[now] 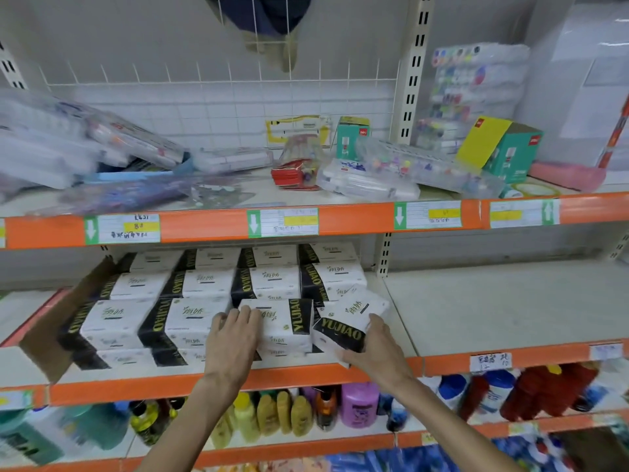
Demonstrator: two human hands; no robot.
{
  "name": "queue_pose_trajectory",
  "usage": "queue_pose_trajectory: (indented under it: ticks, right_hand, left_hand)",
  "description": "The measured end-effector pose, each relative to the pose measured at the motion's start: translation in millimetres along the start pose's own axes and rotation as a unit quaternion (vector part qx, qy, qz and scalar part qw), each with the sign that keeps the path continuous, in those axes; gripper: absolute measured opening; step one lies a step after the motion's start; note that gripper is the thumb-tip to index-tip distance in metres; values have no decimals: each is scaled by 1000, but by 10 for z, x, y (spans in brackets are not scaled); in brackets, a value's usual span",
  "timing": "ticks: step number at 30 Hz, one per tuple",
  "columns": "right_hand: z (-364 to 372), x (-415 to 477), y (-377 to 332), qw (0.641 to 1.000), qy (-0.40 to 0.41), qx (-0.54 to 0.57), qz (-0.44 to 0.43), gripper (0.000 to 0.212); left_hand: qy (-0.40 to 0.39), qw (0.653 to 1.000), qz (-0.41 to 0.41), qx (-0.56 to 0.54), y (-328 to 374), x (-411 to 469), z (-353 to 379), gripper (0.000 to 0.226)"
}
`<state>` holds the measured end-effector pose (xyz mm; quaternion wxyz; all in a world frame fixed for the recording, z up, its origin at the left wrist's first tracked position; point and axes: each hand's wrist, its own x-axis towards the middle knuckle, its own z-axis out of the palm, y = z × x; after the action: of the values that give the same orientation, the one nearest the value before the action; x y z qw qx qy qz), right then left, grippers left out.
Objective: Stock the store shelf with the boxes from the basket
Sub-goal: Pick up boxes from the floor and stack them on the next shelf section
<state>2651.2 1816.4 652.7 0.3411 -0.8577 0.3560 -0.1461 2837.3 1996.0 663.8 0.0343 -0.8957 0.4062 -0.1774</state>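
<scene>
Since the shelf (476,364) row is nearly full, left hand (235,338) lies flat bracing the front pack (282,327) while right hand (372,347), grip clamped on the tilted pack (347,321), angles it into the end gap.

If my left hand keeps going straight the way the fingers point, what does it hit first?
The left hand already rests on the front-row box. Pushed further toward the back, it would probably meet the stacked boxes behind, though depth is hard to judge.
</scene>
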Motion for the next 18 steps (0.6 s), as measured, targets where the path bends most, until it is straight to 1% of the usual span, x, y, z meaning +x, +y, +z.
queue_pose_trajectory:
  ticks: [1, 3, 6, 7, 8, 10, 12, 13, 14, 15, 16, 17, 18]
  right_hand:
    - [-36, 1, 15, 1000, -3, -14, -8, 79]
    - [-95, 2, 21, 998, -1, -59, -12, 80]
    - [-104, -22, -4, 983, 26, -182, -22, 84]
    - [-89, -26, -11, 977, 37, -208, -26, 84]
    - [-70, -27, -18, 973, 47, -223, -27, 85]
    - [-29, -12, -34, 969, 62, -237, -27, 88]
    - [14, 8, -30, 971, 69, -229, -18, 91]
    - [29, 22, -11, 976, 67, -207, -5, 91]
    - [30, 34, 8, 984, 63, -163, 12, 88]
    - [23, 67, 46, 993, 56, -98, 33, 82]
    - [-2, 104, 75, 997, 53, -18, 55, 72]
    - [-40, 151, 105, 993, 56, 69, 79, 58]
    - [-82, 199, 128, 979, 60, 164, 103, 47]
  left_hand:
    - [1, 1000, 2, -2, -4, 12, -2, 36]
    - [3, 1000, 10, -9, -17, 33, -6, 36]
    - [-9, 999, 19, -36, -38, 46, -9, 34]
    - [-14, 998, 20, -52, -47, 59, -14, 35]
    - [-24, 997, 24, -71, -58, 81, -13, 39]
    - [-45, 992, 50, -105, -87, 169, 7, 57]
    - [-89, 982, 64, -152, -122, 298, -5, 75]
    - [-118, 976, 58, -173, -141, 368, -33, 76]
    - [-146, 970, 48, -187, -161, 429, -64, 72]
    - [-175, 965, 36, -190, -175, 481, -97, 68]
    - [-200, 961, 29, -192, -182, 524, -119, 67]
    - [-219, 955, 22, -197, -184, 561, -135, 69]
    - [-235, 950, 16, -206, -182, 591, -142, 75]
